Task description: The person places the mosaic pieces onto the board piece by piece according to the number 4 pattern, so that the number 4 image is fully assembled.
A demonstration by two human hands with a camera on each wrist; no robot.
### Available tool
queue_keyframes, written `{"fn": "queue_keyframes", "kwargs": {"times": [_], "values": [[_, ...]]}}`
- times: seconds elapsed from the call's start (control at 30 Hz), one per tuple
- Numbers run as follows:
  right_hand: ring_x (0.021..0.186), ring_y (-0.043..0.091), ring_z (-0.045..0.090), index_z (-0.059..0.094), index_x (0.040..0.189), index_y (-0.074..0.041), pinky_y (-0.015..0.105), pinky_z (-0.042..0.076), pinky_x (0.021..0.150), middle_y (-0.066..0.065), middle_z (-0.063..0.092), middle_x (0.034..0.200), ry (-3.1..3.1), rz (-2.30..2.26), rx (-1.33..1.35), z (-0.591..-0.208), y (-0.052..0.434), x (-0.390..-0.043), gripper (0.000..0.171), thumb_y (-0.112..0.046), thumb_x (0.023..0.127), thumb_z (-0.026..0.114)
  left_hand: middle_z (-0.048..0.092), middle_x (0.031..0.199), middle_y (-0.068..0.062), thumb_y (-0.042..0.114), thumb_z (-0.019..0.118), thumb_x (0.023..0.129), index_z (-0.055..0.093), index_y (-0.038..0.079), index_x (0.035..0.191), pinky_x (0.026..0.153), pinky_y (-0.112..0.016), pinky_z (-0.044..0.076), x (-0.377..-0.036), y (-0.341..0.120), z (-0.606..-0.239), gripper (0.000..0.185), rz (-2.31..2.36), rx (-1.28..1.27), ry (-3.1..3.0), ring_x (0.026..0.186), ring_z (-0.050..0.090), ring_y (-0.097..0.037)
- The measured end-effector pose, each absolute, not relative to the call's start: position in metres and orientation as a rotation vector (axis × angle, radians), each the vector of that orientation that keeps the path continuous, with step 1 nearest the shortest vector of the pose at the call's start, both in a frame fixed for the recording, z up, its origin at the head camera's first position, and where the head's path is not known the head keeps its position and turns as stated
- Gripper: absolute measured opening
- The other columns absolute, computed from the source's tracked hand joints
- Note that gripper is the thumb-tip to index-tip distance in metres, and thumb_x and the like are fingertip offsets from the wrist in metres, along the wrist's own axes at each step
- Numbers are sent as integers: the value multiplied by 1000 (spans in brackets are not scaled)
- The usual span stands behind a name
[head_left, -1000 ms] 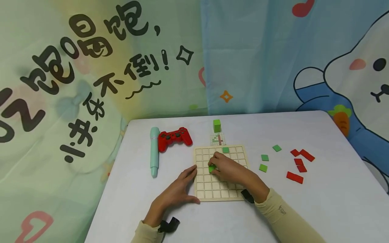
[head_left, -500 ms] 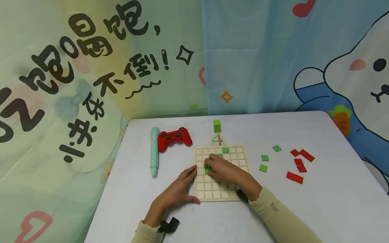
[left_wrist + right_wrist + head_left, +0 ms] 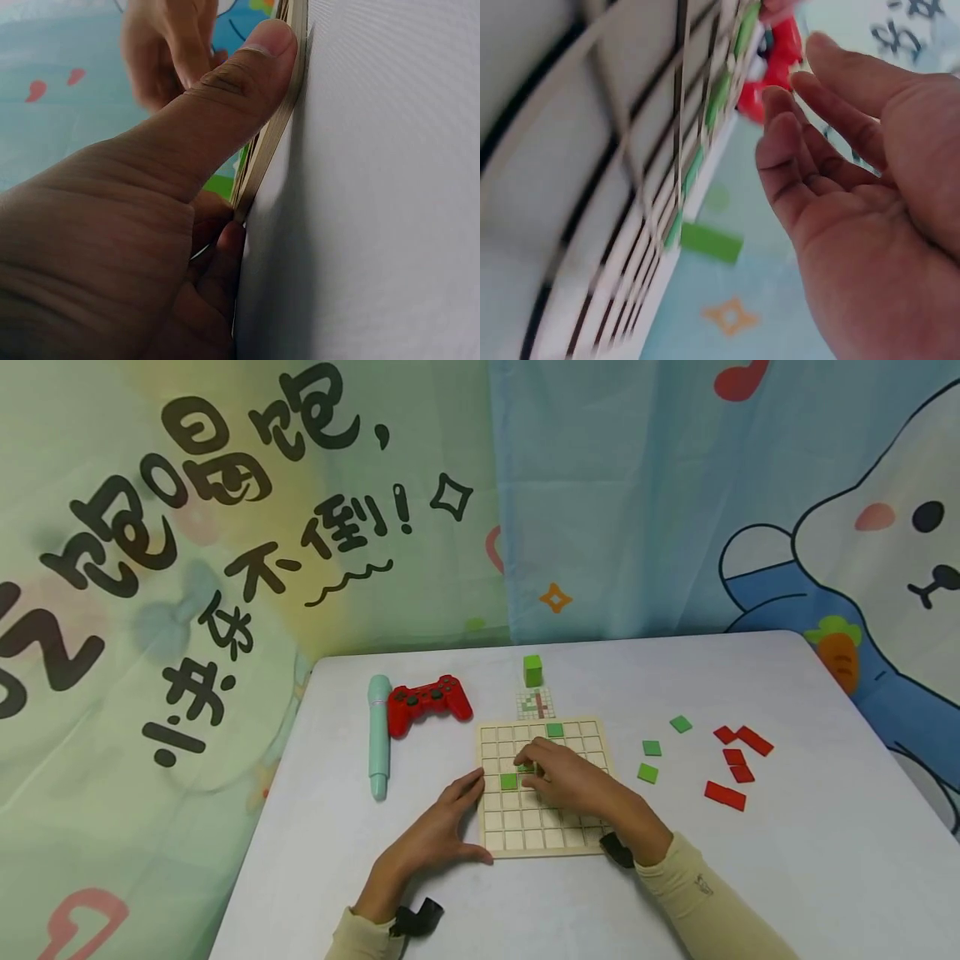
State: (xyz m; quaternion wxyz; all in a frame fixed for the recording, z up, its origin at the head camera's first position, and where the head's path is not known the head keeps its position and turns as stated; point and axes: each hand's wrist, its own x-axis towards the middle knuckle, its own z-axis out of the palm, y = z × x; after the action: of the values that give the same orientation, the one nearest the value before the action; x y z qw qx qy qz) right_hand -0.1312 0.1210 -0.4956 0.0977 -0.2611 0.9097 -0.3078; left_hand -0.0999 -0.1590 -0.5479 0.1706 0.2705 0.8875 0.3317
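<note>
Here the square grid board (image 3: 543,789) lies flat, left hand (image 3: 431,839) bracing its edge, right hand (image 3: 566,777) fingers loose above.

Lighting: even, soft, bright; faint shadows. Head view sharp, edges slightly bowed. Right wrist view motion-blurred; left wrist close-up soft.

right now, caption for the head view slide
Left hand steadies the wooden grid board; right hand hovers over green tiles.

A home play corner: cartoon rabbit curtains (image 3: 862,527) hang behind a white desk (image 3: 750,877) carrying a red game controller (image 3: 429,700) and a wooden grid board (image 3: 544,839)
</note>
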Motion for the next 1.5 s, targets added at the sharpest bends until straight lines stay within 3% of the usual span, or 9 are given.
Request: {"fn": "queue_keyframes", "kwargs": {"times": [0.33, 0.57, 0.67, 0.9, 1.5], "values": [[97, 19, 62, 69, 127, -8, 26, 57, 80, 9, 69, 118, 2976, -1048, -267, -496, 208, -103, 27, -8, 100, 73, 21, 180, -3, 37, 98, 74, 28, 6, 168, 129, -49, 37, -97, -166, -548, 121, 946, 747, 2534, 166, 24, -28], [98, 26, 64, 68, 125, -1, 38, 57, 80, 18, 67, 119, 2963, -979, -82, -508, 235, -91, 29, -8, 98, 74, 21, 180, -4, 36, 98, 75, 29, 6, 168, 129, -50, 37, -95, -168, -550, 120, 983, 743, 2518, 167, 23, -29], [96, 27, 63, 67, 126, 2, 37, 57, 79, 21, 65, 119, 2932, -953, -14, -515, 241, -88, 33, -8, 96, 77, 22, 180, -4, 37, 98, 75, 29, 6, 168, 129, -50, 37, -94, -166, -551, 120, 977, 761, 2515, 166, 24, -29], [94, 24, 59, 65, 129, 3, 32, 55, 76, 21, 61, 117, 2899, -935, 19, -526, 247, -86, 40, -10, 94, 79, 21, 180, -2, 36, 98, 75, 29, 7, 168, 129, -49, 37, -97, -163, -551, 120, 960, 766, 2520, 166, 24, -28], [93, 23, 57, 63, 131, 2, 26, 52, 73, 18, 59, 112, 2896, -913, 54, -526, 254, -87, 42, -9, 94, 79, 21, 180, -3, 36, 98, 75, 28, 7, 169, 129, -48, 37, -99, -158, -550, 121, 943, 788, 2528, 166, 24, -26]]}}
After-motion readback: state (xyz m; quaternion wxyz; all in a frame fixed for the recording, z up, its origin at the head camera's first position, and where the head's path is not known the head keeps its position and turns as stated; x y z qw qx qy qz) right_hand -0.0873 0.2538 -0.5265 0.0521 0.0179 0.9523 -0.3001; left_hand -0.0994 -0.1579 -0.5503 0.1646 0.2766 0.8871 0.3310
